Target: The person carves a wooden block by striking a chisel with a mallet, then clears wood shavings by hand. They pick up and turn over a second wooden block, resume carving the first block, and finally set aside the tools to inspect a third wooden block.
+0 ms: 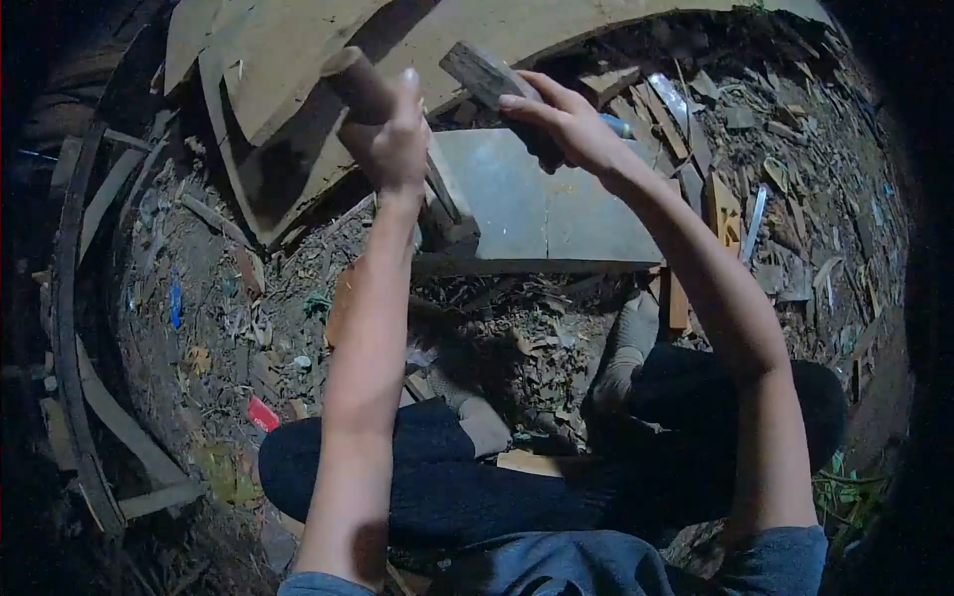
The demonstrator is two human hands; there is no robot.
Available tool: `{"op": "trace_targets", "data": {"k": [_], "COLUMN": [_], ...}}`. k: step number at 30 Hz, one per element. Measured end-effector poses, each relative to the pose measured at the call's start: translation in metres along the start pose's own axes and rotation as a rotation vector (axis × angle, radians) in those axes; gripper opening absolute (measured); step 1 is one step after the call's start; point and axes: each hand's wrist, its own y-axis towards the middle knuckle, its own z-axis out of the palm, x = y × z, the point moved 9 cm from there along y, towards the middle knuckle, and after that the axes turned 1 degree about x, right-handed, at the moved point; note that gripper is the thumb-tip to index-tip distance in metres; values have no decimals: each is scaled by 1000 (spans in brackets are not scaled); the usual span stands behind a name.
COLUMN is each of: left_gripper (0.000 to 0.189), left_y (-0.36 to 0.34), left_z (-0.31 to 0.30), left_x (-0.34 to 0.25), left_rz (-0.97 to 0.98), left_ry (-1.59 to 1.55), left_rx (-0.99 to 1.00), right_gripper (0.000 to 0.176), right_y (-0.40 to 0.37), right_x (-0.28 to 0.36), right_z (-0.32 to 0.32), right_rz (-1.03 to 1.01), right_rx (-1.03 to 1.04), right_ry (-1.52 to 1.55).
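Note:
My left hand point(396, 149) is closed around a thick round-ended wooden piece point(358, 84), with the thumb pointing up. Just below that hand, a slanted piece with a dark lower end point(452, 228) meets the left side of a grey flat-topped slab point(596, 223). Whether it joins the held wood is hidden. Over the slab's far edge, my right hand point(576, 124) grips a dark, weathered wooden block point(492, 79), tilted with its far end up and left. The fingers lie over its top. The two held pieces are apart.
Large curved boards point(288, 70) lie beyond the slab. Wood chips and scraps cover the ground, with an orange-brown lettered piece point(723, 214) at right. A curved wooden frame point(75, 328) stands at left. My feet point(626, 343) rest close to the slab.

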Motion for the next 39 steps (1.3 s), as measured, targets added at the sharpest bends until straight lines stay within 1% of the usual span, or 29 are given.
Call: {"op": "trace_targets", "data": {"k": [1, 5, 7, 8, 10, 11, 13, 14, 16, 17, 18, 19, 20, 22, 23, 24, 25, 27, 29, 30, 32, 33, 34, 36, 37, 39], "left_gripper": [27, 31, 32, 32, 32, 32, 31, 31, 29, 28, 28, 29, 29, 29, 29, 29, 26, 23, 19, 19, 20, 22, 22, 22, 22, 22], "left_y": [0, -2, -6, -6, -7, -6, -5, -5, -8, -9, -9, -9, -11, -11, -12, -12, -13, -13, -18, -18, -13, 2, -1, -15, -9, -5], "left_z": [-4, -7, -10, -10, -9, -10, -14, -12, -6, -7, -6, -4, -2, -1, -1, -2, -3, -7, -14, -16, -22, -26, -29, -36, -41, -44], "left_x": [0, 14, 21, 21, 28, 30, 21, 23, 15, 16, 15, 8, 0, -2, -3, -4, -5, -5, -11, -7, 3, 35, 29, 6, 24, 32], "left_rz": [51, 30, -32, -33, -115, -115, 15, 15, 128, 105, 107, 180, 251, 256, 261, 264, 276, 291, 444, 448, 366, 66, 67, 134, 147, 136], "left_ry": [54, 93, 40, 40, -29, -27, 227, 229, 227, 288, 285, 316, 349, 359, 372, 376, 359, 340, 476, 474, 92, -654, -661, 320, 240, 271], "left_rx": [-19, -30, -72, -71, -35, -37, -101, -104, -97, -97, -102, -109, -115, -122, -127, -130, -143, -156, -236, -238, -243, -204, -204, -246, -228, -216], "right_gripper": [70, 67, 53, 53, 67, 67, 67, 67, 65, 65, 66, 67, 67, 71, 71, 73, 74, 74, 73, 74, 74, 74, 74, 74, 73, 73], "right_y": [-1, 4, 11, 11, 10, 9, 6, 7, 9, 8, 8, 7, 7, 6, 9, 13, 12, 6, 2, 2, 0, -4, -7, -11, -13, -12], "right_x": [1, -11, -12, -14, -10, -8, -13, -13, -10, -9, -4, 2, 4, 1, -4, -3, 13, 23, 35, 43, 60, 68, 76, 84, 85, 87], "right_z": [2, 1, 0, -1, -3, -4, 1, 2, -3, -1, 1, 1, 1, 6, 8, 6, 6, 7, 10, 12, 15, 15, 16, 18, 18, 19], "right_rz": [18, 49, -61, -59, -83, -83, 24, 24, 1, 1, -42, -85, -87, -23, -26, -137, -248, -244, -238, -281, -331, -353, -372, -367, -362, -377], "right_rx": [18, 20, -33, -33, -25, -23, 30, 34, -21, -19, -14, -8, -6, 41, 43, -27, -99, -73, -50, -48, -47, -46, -45, -41, -33, -29], "right_ry": [22, 5, 61, 61, -14, -12, 57, 58, 15, 13, 34, 53, 48, 19, 22, -31, -84, -84, -87, -67, -51, -57, -65, -54, -33, -37]}}
